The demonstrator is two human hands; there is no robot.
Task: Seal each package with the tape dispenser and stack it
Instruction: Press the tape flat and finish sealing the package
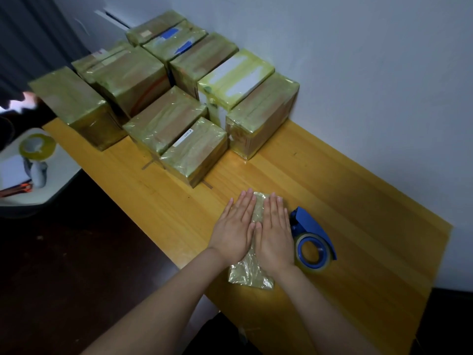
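A small flat package wrapped in yellowish tape lies on the wooden table near its front edge. My left hand and my right hand press flat on top of it, side by side, fingers straight and pointing away from me. The blue tape dispenser with a roll of clear tape lies on the table just right of my right hand, apart from it. Several taped packages stand stacked at the far end of the table against the wall.
A white side table at the left carries a roll of yellowish tape and a notebook. A white wall runs along the table's right side. The floor at the left is dark.
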